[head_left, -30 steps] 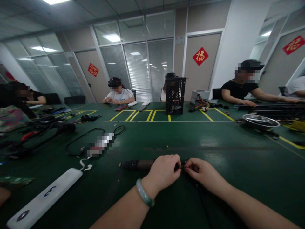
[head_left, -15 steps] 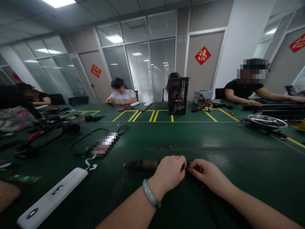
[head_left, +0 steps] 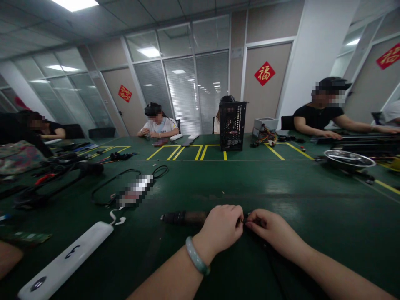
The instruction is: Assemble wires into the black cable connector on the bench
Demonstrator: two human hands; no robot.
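An electric screwdriver (head_left: 189,218) with a dark brown and black body lies along the green table, its metal tip pointing left. My left hand (head_left: 223,225), with a jade-like bangle at the wrist, is closed around its rear end and hides that part. Right beside it, my right hand (head_left: 270,228) pinches the end of a black cable (head_left: 271,260) that runs down toward the table's near side. A small metallic bit shows in the narrow gap between the hands; whether the cable is joined to the screwdriver I cannot tell.
A white power bank-like bar (head_left: 67,260) marked 3 lies at the left, near a blurred-out phone-sized object (head_left: 136,191) with a black cord. Farther off stand a black computer case (head_left: 231,127), a power supply (head_left: 265,125) and a metal bowl (head_left: 348,159). Several people sit around.
Both hands keep nearly the same place and hold. The whole view has shifted slightly, with the things at the left appearing a little farther left.
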